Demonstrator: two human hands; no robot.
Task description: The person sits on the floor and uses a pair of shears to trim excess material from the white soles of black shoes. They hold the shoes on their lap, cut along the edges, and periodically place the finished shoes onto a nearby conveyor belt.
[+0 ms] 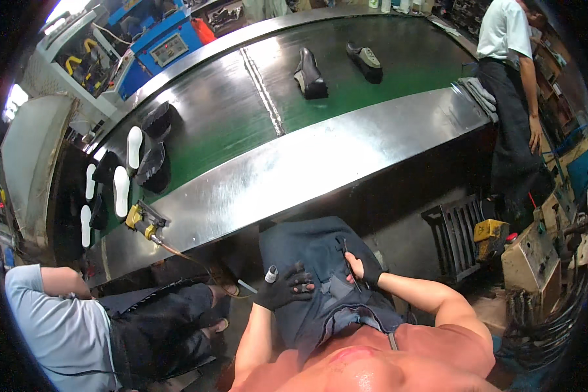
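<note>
Two gloved hands work over a dark blue apron [320,261] spread across the person's lap, at about six o'clock in the view. Largest of all is a long conveyor belt [242,111], dark green with a metal rim, curving from nine o'clock up to one o'clock. On it lie two dark shoe uppers on lasts [309,75] near twelve o'clock, and a cluster of white soles [121,189] and dark uppers near nine o'clock. A yellow handheld tool [142,222] rests on the metal rim near eight o'clock. One person in a light blue shirt [59,326] sits at seven o'clock; another in a white shirt [503,29] stands at two o'clock. The left hand [282,287], in a black fingerless glove, lies on the apron with fingers loosely curled, just beside a small white cap-like piece [272,273]. The right hand [366,268], also gloved, pinches a thin dark rod-like tool [347,258] against the apron.
</note>
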